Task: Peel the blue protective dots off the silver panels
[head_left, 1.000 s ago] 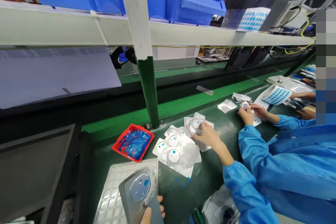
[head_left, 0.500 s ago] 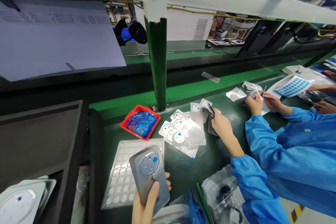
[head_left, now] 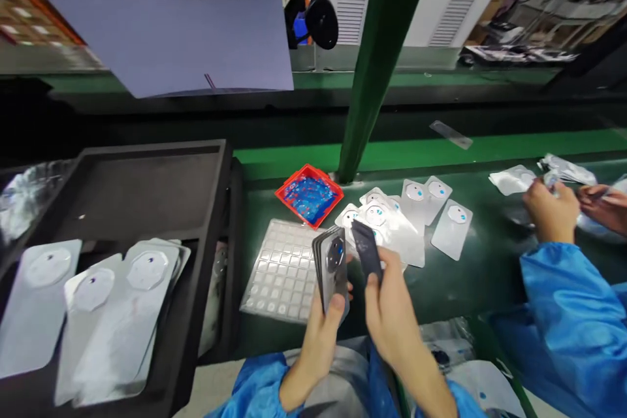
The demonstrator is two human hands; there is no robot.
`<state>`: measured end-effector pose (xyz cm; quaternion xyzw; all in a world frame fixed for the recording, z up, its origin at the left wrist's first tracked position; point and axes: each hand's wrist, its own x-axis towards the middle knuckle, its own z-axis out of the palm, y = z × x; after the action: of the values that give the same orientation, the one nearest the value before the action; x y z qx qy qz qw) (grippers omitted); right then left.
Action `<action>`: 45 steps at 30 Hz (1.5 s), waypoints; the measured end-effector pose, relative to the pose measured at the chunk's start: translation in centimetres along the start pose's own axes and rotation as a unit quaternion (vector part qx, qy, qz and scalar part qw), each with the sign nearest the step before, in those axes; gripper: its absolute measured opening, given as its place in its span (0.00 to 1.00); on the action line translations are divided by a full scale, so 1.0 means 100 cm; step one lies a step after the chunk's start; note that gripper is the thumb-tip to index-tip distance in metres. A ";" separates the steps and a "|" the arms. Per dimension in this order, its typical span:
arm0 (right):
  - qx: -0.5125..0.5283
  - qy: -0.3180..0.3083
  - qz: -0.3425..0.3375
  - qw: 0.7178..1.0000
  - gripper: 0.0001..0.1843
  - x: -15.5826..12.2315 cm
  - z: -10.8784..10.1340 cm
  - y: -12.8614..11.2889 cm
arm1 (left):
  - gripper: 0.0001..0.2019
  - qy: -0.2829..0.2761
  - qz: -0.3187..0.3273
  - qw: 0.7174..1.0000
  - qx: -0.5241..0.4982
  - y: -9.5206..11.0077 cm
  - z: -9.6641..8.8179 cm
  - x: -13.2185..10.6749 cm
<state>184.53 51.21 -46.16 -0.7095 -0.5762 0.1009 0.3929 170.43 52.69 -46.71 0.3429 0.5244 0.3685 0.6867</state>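
My left hand (head_left: 321, 326) grips a small stack of grey plates (head_left: 333, 264) with an octagonal window, held upright on edge. My right hand (head_left: 389, 307) is closed on one dark plate (head_left: 366, 249) right beside that stack, tilted up. Just beyond both hands, several silvery foil-backed plates (head_left: 392, 222) with octagon marks and blue dots lie spread on the green belt (head_left: 470, 274). A clear gridded blister tray (head_left: 281, 271) lies flat to the left of my hands.
A red tray (head_left: 309, 196) of blue bits sits behind the blister tray, by a green post (head_left: 372, 78). A black bin (head_left: 147, 209) on the left holds more foil plates (head_left: 98, 307). A co-worker's hands (head_left: 553, 209) in blue sleeves work at the right.
My view swung left and down. My right hand came back from the spread plates with one dark plate and now sits beside my left hand's stack, which turned upright on edge.
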 end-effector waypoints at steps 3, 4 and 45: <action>0.038 -0.021 -0.013 0.999 0.26 -0.015 0.029 -0.030 | 0.43 0.008 -0.010 1.000 -0.009 -0.001 -0.001 0.005; 0.052 -0.036 -0.010 0.998 0.29 -0.018 0.032 -0.035 | 0.42 0.007 -0.019 1.000 -0.019 0.001 -0.002 0.007; -0.035 0.083 -0.318 0.944 0.11 0.025 -0.014 -0.021 | 0.26 -0.154 -0.037 0.987 0.013 0.042 -0.034 -0.012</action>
<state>184.61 52.91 -42.97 -0.5081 -0.7405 -0.1088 0.4263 166.33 54.01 -43.25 0.3852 0.4296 0.2787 0.7677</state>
